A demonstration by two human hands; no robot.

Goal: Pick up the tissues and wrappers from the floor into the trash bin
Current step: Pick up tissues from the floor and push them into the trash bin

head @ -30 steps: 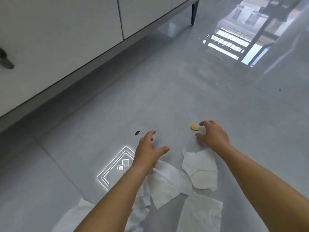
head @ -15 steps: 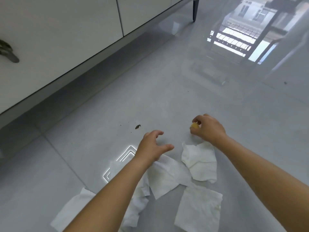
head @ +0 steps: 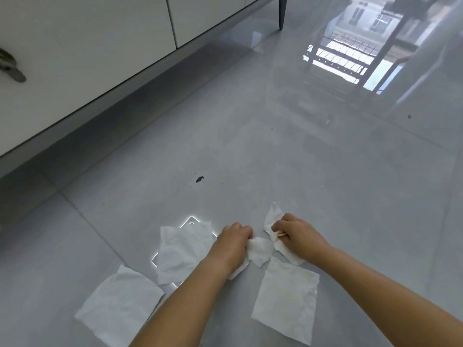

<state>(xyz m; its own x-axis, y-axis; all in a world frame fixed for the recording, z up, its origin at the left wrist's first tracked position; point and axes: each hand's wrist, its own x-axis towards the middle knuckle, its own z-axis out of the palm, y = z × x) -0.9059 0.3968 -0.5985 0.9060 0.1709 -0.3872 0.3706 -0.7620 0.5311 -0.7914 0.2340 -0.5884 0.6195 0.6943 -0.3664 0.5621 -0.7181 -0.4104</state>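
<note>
Both hands were clenched on litter: the left hand [head: 233,242] gripped a crumpled tissue [head: 259,249], and the right hand [head: 298,234] pinched a second tissue [head: 273,216] with a yellowish scrap [head: 279,233] against it. Three flat tissues [head: 184,251] lay on the floor [head: 250,146] around them, well apart from the cabinet [head: 75,58]. Bunching each sheet deep into the palm would likely free fingertips for the flat ones. No trash bin showed.

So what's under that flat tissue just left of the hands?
Under the tissue a glowing white outline shows on the floor, peeking out at its far corner and near edge. The middle of it is covered, so its full shape cannot be seen.
</note>
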